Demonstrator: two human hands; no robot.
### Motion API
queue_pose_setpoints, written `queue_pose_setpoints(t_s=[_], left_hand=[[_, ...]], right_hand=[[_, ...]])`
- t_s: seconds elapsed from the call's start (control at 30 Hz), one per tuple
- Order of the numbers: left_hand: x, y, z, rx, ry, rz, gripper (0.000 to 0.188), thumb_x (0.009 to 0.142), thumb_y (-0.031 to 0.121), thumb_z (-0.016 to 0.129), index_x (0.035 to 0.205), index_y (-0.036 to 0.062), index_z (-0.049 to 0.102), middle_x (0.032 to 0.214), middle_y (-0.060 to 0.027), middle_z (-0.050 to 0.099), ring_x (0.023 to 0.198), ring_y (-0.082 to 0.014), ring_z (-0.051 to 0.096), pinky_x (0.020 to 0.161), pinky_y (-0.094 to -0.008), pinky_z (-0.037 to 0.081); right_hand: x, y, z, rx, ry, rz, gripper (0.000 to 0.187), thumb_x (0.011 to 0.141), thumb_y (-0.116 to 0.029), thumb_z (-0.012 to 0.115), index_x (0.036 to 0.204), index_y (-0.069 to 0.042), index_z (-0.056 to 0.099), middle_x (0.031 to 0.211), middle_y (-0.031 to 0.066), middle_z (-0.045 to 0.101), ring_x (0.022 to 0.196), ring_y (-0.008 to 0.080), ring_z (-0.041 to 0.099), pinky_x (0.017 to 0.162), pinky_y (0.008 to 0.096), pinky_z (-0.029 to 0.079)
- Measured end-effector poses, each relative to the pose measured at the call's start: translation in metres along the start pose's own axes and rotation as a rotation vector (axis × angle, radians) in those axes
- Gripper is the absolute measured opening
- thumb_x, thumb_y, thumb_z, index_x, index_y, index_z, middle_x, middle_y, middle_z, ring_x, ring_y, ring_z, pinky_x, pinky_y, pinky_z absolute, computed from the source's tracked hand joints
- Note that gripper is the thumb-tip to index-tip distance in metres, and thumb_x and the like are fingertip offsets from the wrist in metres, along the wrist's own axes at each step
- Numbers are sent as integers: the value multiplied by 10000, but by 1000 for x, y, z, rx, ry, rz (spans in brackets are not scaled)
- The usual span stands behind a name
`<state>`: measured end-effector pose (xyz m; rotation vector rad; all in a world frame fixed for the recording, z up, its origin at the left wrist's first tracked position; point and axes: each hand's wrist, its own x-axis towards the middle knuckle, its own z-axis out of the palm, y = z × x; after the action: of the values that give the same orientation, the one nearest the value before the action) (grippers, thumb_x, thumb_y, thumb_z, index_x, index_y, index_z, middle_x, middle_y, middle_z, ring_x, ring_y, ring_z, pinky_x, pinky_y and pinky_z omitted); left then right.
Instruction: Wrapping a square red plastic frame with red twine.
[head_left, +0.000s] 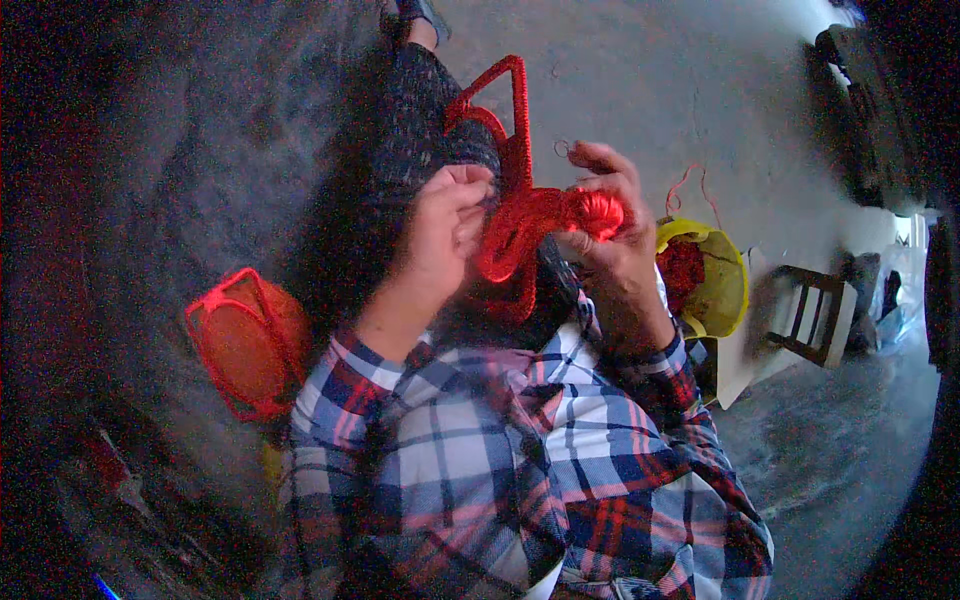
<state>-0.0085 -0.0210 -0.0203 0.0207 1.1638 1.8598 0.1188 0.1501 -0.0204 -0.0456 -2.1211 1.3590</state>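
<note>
A red piece wrapped in cord (518, 165) rests over my lap, with an angular loop at its top and a thick rounded coil (510, 235) lower down. Beside it, my left hand (445, 225) is closed, thumb and fingers pinched together; whatever they hold is too small to make out. My right hand (615, 205) curves around a shiny red bundle of cord (597, 214) at the right end of the coil. Its index finger and thumb are partly extended, and a thin loop of thread shows near the fingertip.
At my right stands a yellow bucket (735, 280) with red cord (682, 270) inside and a strand rising over its rim. Beyond it is a dark slatted wooden frame (815, 315). A red-framed orange basket-like thing (250, 340) sits at left on the grey floor (640, 90).
</note>
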Motion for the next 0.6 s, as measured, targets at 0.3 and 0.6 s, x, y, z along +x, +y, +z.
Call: queue_pose_setpoints(t_s=[0.3, 0.6], left_hand=[[3, -6, -8, 149, 53, -7, 373, 752, 227, 572, 1104, 107, 543, 955, -12, 590, 805, -139, 529, 723, -308, 405], [11, -12, -9, 614, -5, 283, 635, 675, 45, 545, 1288, -12, 389, 1217, -166, 467, 1160, -254, 430, 1018, -351, 329]], right_hand=[[31, -18, -99, 1103, 311, 167, 325, 952, -332, 470, 1181, -106, 506, 1068, 113, 608, 943, 300, 594, 853, 434, 496], [1, 15, -95, 1224, 771, 589, 241, 886, -234, 521, 1062, -70, 538, 744, -20, 472, 673, 123, 474, 643, 270, 429]])
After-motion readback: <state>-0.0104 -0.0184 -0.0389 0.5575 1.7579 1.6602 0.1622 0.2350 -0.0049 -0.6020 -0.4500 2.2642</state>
